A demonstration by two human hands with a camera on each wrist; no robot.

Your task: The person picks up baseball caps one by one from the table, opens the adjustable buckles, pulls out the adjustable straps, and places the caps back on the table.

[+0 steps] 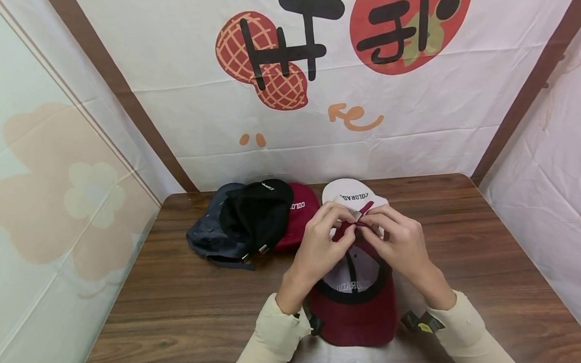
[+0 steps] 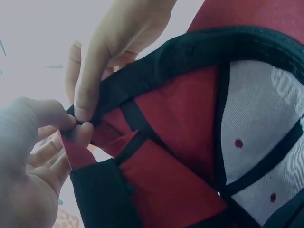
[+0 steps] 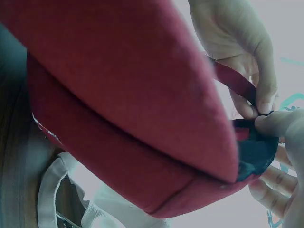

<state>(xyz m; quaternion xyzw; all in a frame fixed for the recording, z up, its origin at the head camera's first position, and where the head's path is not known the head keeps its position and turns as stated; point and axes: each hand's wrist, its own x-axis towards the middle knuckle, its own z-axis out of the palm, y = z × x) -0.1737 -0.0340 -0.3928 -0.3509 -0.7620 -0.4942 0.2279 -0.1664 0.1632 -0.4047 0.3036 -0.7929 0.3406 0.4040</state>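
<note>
A dark red baseball cap point(image 1: 358, 323) lies bottom up between the hands, its brim toward the person and its black sweatband and pale front lining point(image 2: 256, 90) showing. My left hand point(image 1: 321, 244) pinches the narrow red strap point(image 2: 76, 154) at the cap's back between thumb and finger. Right beside it, my right hand point(image 1: 400, 242) pinches the strap too, thumb and forefinger meeting the left fingertips. A short end of the strap point(image 1: 366, 207) sticks up past the fingers. In the right wrist view the cap's red outside point(image 3: 133, 95) fills much of the picture.
Behind the hands sits a white cap point(image 1: 346, 190) with dark lettering. To its left, a second red cap point(image 1: 303, 208), a black cap point(image 1: 263, 212) and a dark blue cap point(image 1: 210, 227) overlap on the brown wooden table point(image 1: 180, 313). A printed cloth point(image 1: 173, 116) hangs along the back.
</note>
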